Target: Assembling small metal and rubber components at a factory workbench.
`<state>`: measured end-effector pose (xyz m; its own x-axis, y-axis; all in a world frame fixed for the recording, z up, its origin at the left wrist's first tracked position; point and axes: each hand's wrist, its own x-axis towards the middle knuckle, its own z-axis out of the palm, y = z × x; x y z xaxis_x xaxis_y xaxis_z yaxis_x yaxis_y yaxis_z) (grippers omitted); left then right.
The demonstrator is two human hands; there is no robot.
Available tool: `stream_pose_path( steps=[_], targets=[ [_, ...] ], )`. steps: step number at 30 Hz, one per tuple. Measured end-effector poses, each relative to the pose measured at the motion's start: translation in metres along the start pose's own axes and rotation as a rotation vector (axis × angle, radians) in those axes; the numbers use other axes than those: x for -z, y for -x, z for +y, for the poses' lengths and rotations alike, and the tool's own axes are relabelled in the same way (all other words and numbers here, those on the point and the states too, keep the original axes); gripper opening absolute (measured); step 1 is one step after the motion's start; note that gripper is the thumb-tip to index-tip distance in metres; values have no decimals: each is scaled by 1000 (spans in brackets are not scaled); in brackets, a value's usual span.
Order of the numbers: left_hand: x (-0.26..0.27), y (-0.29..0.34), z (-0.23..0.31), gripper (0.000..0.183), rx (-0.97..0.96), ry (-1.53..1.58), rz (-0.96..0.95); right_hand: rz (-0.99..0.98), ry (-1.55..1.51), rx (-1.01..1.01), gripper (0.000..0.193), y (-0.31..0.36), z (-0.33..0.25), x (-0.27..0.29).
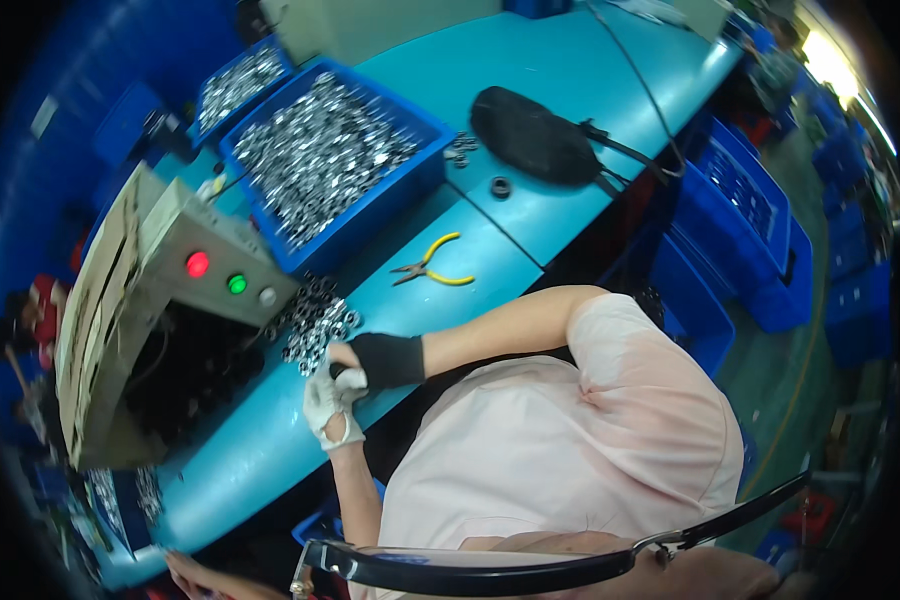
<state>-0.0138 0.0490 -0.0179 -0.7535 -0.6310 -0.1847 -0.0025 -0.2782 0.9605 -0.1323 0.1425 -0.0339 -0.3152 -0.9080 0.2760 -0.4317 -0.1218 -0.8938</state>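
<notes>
Metal parts (315, 325) beside both hands (323, 402) (bare tabletop (375, 303) rightward, front edge near)

The tabletop (240, 470) is turquoise and glossy, and runs diagonally from lower left to upper right; a dark seam (496, 226) crosses it. A blue wall-like surface (80, 90) bounds the upper left. Blue bins (722, 268) stand to the right of the tabletop. The floor (808, 300) is grey-green, marked with a thin yellowish line. A bright light (828, 60) is located at upper right.
</notes>
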Motion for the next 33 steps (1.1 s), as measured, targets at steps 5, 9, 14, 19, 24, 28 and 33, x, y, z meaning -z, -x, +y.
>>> stream_pose_path(
  steps=[5, 9, 14, 19, 24, 28, 33],
  targets=[
    [1, -9, -2, 32, 81, 87, -114, -61, -163, -134, 34, 8, -18, 24],
    [6, -6, -6, 32, 92, 53, -124, -133, -89, -87, 41, 8, -10, 25],
    [9, -7, -4, 36, 78, 81, -196, -220, -14, -38, 49, 7, -21, 32],
    [7, -3, -8, 37, 81, 249, -180, -203, -161, -42, 43, 5, -28, 29],
    [16, -4, -12, 40, -60, 6, -36, -198, -92, -44, 52, 2, -19, 22],
    [11, -2, 8, 35, 85, 116, 30, -129, -124, -16, 58, -2, -22, 23],
    [15, -5, 8, 33, 82, 215, 0, -52, -522, -330, 40, -4, -24, 20]
  ],
)
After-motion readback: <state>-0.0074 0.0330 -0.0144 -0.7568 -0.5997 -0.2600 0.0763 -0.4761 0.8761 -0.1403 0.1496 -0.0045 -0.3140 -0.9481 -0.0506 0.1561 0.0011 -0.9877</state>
